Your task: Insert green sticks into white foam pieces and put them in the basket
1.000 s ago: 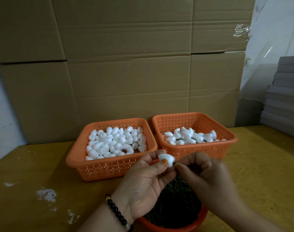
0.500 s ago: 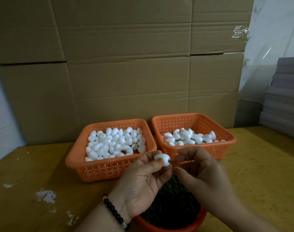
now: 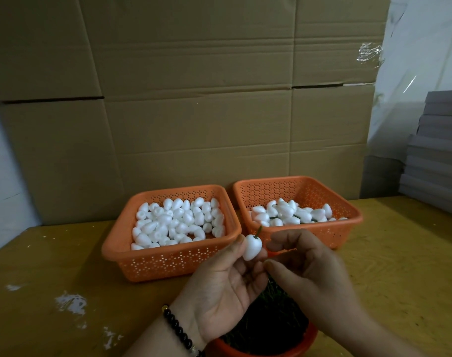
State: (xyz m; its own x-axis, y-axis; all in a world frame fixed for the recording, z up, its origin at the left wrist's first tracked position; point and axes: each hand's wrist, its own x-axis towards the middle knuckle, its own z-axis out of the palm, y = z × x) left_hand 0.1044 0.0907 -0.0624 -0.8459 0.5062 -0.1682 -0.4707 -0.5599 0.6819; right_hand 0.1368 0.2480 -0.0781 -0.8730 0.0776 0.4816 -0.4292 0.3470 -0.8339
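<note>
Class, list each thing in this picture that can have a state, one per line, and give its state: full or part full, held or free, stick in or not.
Left orange plastic basket: holds plain white foam pieces.
Right orange plastic basket: part full, foam pieces with green sticks.
Held white foam piece: green stick in, pointing up.
Left hand: grips that piece.
Right hand: fingers curled; holding anything, unclear.
Round orange bowl: holds green sticks.

Open tabletop point(image 3: 389, 274) right, two baskets point(image 3: 168, 264) ahead, cardboard wall point(image 3: 194, 112) behind
</note>
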